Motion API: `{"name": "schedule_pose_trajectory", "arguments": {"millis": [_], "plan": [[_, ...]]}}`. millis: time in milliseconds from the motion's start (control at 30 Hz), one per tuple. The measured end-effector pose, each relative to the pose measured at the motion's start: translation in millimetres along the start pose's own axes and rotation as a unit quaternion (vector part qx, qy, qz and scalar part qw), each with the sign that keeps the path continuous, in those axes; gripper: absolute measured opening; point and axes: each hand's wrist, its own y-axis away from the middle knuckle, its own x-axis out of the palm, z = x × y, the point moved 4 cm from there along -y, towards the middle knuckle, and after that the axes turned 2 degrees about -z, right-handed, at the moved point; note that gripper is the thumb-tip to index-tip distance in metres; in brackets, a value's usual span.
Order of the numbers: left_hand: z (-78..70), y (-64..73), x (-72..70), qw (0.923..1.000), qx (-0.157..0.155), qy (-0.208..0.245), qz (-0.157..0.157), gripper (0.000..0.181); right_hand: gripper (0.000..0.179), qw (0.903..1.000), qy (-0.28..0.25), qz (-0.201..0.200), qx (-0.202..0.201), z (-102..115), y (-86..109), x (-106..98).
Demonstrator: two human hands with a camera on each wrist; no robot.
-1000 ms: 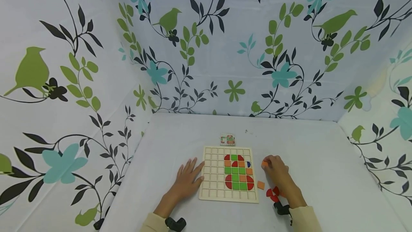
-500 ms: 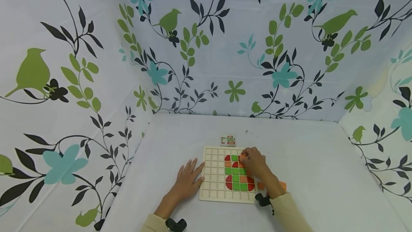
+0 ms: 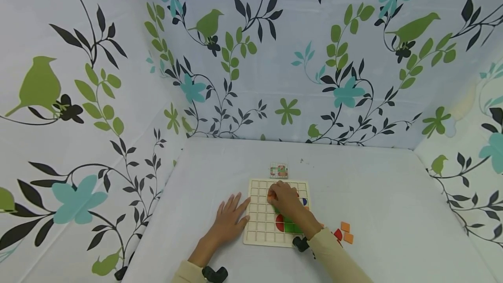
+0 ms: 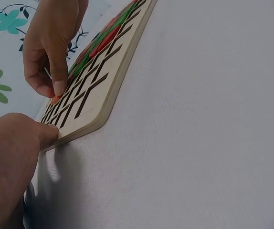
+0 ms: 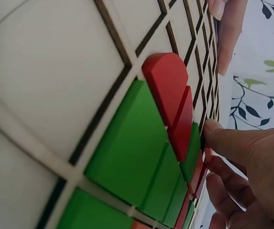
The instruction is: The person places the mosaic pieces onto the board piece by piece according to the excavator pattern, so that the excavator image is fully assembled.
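A wooden grid board [image 3: 259, 226] lies on the table, partly filled with red, green and orange tiles and one blue piece [image 3: 304, 201]. My left hand [image 3: 228, 219] lies flat with its fingers spread, touching the board's left edge. Over the board's upper middle, my right hand [image 3: 287, 198] pinches an orange tile [image 4: 56, 99] between thumb and fingertips. In the left wrist view that tile is low against the grid; contact cannot be told. Red tiles [image 5: 165, 86] and green tiles [image 5: 132, 138] sit in the grid in the right wrist view. My right hand hides several tiles from the head view.
Loose orange tiles [image 3: 348, 238] and a red rounded tile [image 3: 338, 234] lie right of the board, beside my right sleeve [image 3: 334, 252]. Behind the board is a small pattern card [image 3: 279, 170]. Printed cloth walls stand around the white table [image 3: 373, 187].
My right hand has moved left from the loose tiles onto the board, carrying the orange tile. The loose orange and red tiles show again beside the sleeve. My left hand has stayed put.
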Motion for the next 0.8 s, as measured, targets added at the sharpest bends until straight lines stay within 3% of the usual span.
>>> {"name": "schedule_pose_trajectory", "arguments": {"millis": [467, 800], "plan": [[-0.1, 0.9, -0.1, 1.0, 0.004, -0.002, -0.007, 0.057, 0.01, 0.9982, 0.037, 0.047, -0.012, 5.8, -2.5, 2.4], [-1.4, 0.8, -2.0, 0.9998, -0.014, -0.008, 0.008, 0.058, 0.011, 0.997, 0.058, 0.021, -0.045, 7.2, 3.4, -2.2]]}}
